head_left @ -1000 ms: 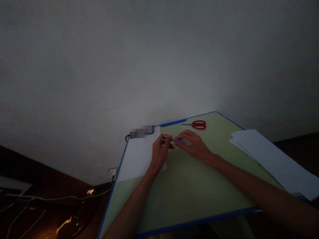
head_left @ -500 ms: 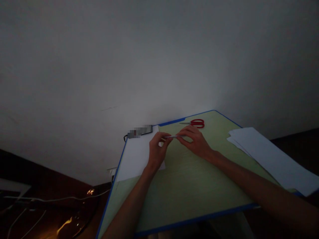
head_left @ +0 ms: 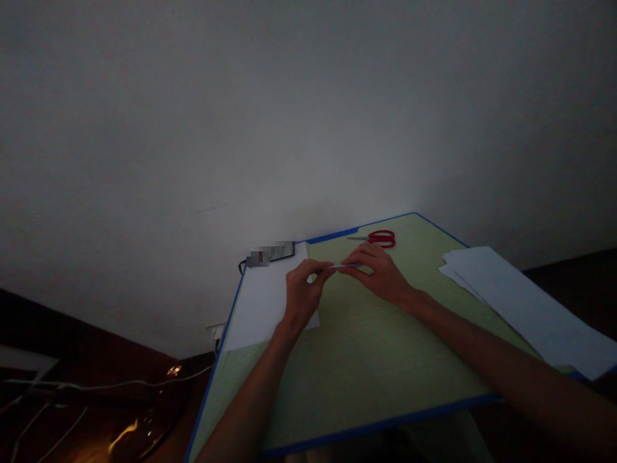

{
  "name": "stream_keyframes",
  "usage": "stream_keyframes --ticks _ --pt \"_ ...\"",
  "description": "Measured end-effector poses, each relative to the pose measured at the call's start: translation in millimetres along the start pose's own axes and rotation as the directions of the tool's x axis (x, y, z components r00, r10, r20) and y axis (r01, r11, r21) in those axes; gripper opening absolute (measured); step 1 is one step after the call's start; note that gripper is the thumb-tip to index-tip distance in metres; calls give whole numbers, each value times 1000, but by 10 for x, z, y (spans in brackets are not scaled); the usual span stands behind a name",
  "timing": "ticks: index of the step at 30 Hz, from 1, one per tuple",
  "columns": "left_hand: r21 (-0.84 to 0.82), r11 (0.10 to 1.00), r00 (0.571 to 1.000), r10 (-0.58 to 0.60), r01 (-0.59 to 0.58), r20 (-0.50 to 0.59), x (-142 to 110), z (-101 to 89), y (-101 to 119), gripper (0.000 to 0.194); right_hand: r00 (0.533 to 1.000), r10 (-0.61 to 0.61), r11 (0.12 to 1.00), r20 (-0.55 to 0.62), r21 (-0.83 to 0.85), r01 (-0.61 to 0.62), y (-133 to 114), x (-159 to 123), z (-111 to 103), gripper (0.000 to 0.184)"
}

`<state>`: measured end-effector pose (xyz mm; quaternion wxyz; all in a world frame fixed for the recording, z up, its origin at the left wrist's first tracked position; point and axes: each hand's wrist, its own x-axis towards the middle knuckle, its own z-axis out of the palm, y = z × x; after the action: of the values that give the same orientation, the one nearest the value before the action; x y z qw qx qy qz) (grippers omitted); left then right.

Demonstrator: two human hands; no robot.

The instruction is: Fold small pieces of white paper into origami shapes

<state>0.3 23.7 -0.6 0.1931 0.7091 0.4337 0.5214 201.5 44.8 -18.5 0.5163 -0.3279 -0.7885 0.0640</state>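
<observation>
Pinching a slim, pale, flat strip (head_left: 343,265) from its two ends, the left hand (head_left: 303,292) and right hand (head_left: 380,273) meet above the pale green tabletop (head_left: 376,360) with its smooth blue edging. On both sides, thumb and fingertips are clamped together on the strip, which spans the small gap between the hands. It looks like folded paper, seen nearly edge-on, so its full shape and number of layers cannot be told.

Taking the strip as the dial's centre, with 12 toward the wall (head_left: 308,128), the red-handled metal scissors (head_left: 373,240) lie at about 2 o'clock, out of both hands. A flat white paper sheet (head_left: 260,302) with straight edges lies at 8 o'clock, partly behind the left hand. A dark-framed rectangular object (head_left: 286,251), partly blurred out, touches its far end at 9 to 10 o'clock. Between 3 and 4 o'clock, loose white sheets (head_left: 525,308) overlap unevenly, crisp and flat.

As for progress, the handling seems to be midway: the strip is off the table and gripped, but no finished form shows. How much is left cannot be judged. The wall is matte and grey, faintly scratched.
</observation>
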Motion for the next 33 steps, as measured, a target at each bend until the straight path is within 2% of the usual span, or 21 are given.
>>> stream_keyframes --ticks 6,9,14,20,24,28,33 --pt "-222 960 984 -179 174 -4 5 30 -24 17 999 41 998 -11 42 -40 -14 9 -28 24" --pt "-294 933 976 -217 209 5 15 34 -34 19 998 45 996 -34 75 -42 -41 10 -35 27" --pt "-335 917 975 -219 215 26 17 25 -50 18 995 80 992 -62 107 -73 -83 20 -35 28" --pt "-426 871 966 -254 245 35 8 31 -53 18 994 25 987 -106 158 -8 -49 22 1 29" --pt "-406 886 973 -229 223 36 11 38 -55 17 998 47 973 -53 227 -34 -9 14 10 27" --pt "-349 919 979 -202 184 -16 33 17 -59 16 999 49 969 17 242 -52 6 5 26 22" --pt "-328 930 983 -181 167 -13 42 7 -40 20 997 71 980 -12 186 -68 -9 11 27 14"
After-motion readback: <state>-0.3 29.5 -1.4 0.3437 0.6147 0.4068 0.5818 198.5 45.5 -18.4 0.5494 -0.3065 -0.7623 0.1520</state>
